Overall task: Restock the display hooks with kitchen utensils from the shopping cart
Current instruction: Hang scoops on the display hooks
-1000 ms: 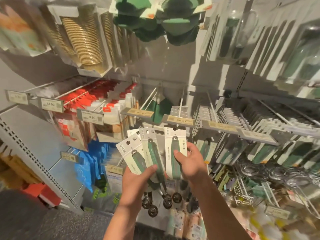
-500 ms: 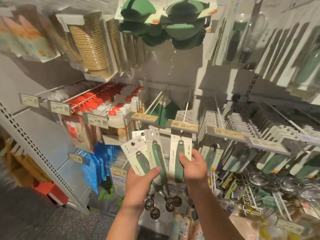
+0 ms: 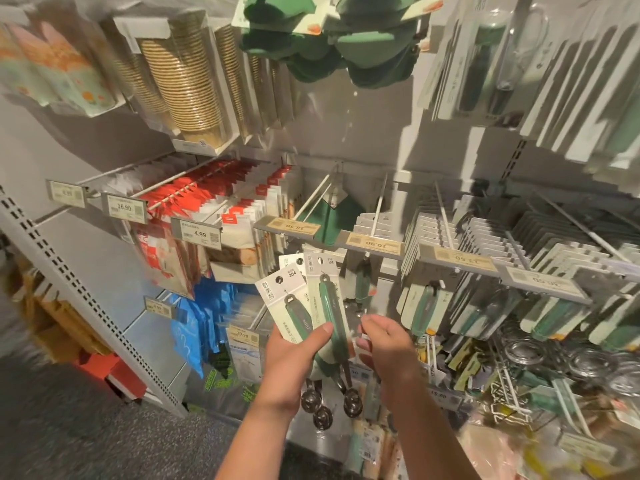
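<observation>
Now, left hand [image 3: 294, 355]: grips a fan of carded green-handled scoops [image 3: 311, 306] (bowls dangling below).
Right hand [image 3: 388, 344]: fingers loosely curled, holding nothing.
Hook [image 3: 379, 206]: above, carrying a few cards.

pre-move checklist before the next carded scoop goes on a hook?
1. Stock in hand: ok. The left hand grips a fan of carded scoops, thumb across the front.
2. Free hand ready: ok. The right hand holds nothing, fingers loosely curled beside the cards.
3. Hang holes reachable: ok. The punched holes at the card tops face up, uncovered.
4. Target hook has room: ok. The white hook behind the 10.90 price tag shows bare rod in front of its cards.
5. Product matches that hook: cannot tell. The hung cards are too blurred.
6. Scoop bowls hanging free: ok. They dangle below the left hand.
</observation>
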The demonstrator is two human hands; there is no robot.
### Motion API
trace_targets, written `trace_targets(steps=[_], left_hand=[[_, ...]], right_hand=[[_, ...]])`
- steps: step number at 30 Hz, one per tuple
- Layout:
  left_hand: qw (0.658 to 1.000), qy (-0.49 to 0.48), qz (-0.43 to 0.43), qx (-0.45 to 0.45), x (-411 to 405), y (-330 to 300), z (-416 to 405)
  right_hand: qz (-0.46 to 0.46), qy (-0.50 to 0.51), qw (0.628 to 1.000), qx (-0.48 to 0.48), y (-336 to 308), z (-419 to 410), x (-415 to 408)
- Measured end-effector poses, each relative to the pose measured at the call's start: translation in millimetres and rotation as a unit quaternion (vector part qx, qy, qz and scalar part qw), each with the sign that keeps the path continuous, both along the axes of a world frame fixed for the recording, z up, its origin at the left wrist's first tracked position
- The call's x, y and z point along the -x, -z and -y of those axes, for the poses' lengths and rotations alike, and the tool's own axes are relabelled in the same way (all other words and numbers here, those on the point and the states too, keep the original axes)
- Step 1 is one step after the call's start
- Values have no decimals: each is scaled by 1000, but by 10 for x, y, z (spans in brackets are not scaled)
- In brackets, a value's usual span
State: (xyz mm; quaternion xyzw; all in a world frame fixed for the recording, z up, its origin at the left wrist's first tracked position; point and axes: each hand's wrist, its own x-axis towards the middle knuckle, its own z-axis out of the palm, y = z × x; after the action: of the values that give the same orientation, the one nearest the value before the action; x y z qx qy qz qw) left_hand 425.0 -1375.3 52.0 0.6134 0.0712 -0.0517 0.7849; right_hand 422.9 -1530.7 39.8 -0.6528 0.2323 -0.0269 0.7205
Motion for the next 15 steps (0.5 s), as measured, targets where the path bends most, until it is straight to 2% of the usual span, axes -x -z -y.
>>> trace_targets(steps=[9,15], left_hand=[[999,34,-15,38,14,34,61],[999,28,-16,36,8,68,25]], right_hand=[[86,-133,986,-57,-230,-105,147],[76,-130,986,-68,-100,-183,126]])
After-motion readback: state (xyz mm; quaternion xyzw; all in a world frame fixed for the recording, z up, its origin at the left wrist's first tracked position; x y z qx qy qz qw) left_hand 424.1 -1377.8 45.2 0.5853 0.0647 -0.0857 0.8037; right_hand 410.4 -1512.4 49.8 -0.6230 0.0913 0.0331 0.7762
